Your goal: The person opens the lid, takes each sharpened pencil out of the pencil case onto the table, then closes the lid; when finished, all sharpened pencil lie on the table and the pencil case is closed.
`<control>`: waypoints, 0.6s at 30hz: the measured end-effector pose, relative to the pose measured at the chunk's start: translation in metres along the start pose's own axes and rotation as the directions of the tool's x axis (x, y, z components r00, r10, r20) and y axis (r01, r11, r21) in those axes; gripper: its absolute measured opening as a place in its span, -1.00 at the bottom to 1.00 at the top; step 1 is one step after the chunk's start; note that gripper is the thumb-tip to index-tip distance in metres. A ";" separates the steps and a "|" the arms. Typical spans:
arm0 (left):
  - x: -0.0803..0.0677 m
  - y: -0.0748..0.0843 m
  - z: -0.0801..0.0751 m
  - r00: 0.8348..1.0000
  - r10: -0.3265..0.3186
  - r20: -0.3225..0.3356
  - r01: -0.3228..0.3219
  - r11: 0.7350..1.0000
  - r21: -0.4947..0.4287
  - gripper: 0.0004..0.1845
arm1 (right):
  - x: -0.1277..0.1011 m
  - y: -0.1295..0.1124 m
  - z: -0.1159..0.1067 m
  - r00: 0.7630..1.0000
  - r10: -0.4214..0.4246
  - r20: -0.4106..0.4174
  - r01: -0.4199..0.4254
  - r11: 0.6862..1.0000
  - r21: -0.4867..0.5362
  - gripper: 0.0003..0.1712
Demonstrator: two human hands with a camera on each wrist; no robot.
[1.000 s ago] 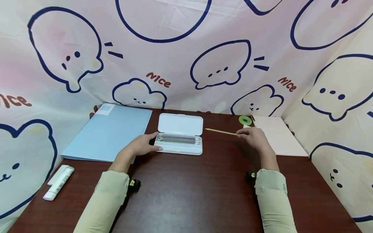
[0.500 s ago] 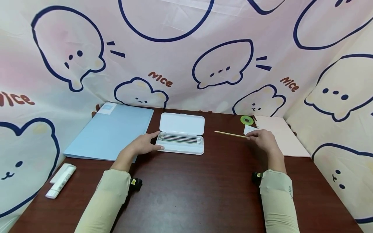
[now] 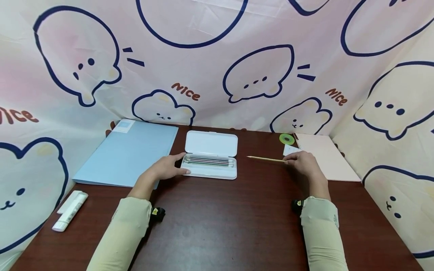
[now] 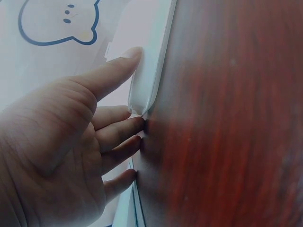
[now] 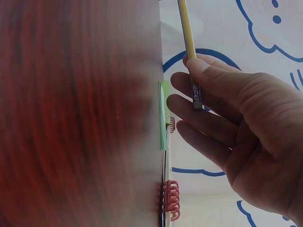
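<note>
Fingers (image 5: 215, 124) of the right hand (image 3: 301, 162): I'm seeing thumb and index finger pinching a yellow pencil (image 3: 266, 159) near its blunt end, while the others are spreading apart beneath. That pencil is hanging just above the table (image 3: 220, 222), its sharp tip pointing left toward the white pencil case (image 3: 213, 174) and staying clear of it.

Over at the case, I'm finding the left hand (image 3: 164, 167) gripping the left end, thumb at the front corner, fingers at the end and back. The lid (image 3: 211, 143) is leaning open at the back, and a row of pencils (image 3: 207, 162) is lying inside, along the hinge side.

Moving outward, I'm spotting a white card (image 3: 290, 149) just beyond the right hand, a green ring (image 3: 286, 139) behind that, and a pale spiral notebook (image 3: 330, 158) lying to the right. On the left, a blue folder (image 3: 132, 150) is lying flat, with two white bars (image 3: 69, 210) resting nearer me. Behind everything, cartoon-printed cloth (image 3: 210, 75) is covering the wall.
</note>
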State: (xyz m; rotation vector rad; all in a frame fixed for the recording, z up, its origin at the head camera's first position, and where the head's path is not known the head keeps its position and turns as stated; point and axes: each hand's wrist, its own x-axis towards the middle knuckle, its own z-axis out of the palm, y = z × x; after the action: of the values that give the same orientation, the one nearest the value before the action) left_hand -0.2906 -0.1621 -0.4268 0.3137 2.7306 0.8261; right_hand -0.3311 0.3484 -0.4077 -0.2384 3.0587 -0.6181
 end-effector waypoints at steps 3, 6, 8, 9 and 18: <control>0.000 0.000 0.001 1.000 -0.004 0.001 0.004 1.000 -0.007 -0.05 | 0.000 0.000 0.001 1.000 -0.001 -0.001 0.001 1.000 -0.001 -0.78; 0.001 0.000 0.001 1.000 -0.005 -0.002 0.005 1.000 -0.008 -0.05 | 0.000 -0.001 0.002 1.000 0.009 0.010 -0.009 1.000 0.009 -0.79; 0.001 -0.001 0.002 1.000 -0.007 -0.003 0.007 1.000 -0.008 -0.04 | 0.001 -0.001 0.003 1.000 0.020 0.018 -0.020 1.000 0.015 -0.79; 0.002 -0.001 0.002 1.000 -0.008 -0.003 0.008 1.000 -0.008 -0.03 | 0.001 -0.001 0.003 0.999 0.022 0.026 -0.022 1.000 0.018 -0.79; 0.002 -0.003 0.001 1.000 0.002 -0.003 -0.002 1.000 -0.003 -0.04 | 0.005 -0.004 0.010 0.999 0.016 0.047 -0.018 0.999 0.034 -0.81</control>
State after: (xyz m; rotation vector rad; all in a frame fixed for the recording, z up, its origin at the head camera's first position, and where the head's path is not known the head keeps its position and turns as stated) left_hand -0.2928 -0.1634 -0.4301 0.3142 2.7318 0.8320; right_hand -0.3354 0.3400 -0.4151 -0.2232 2.9990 -0.6545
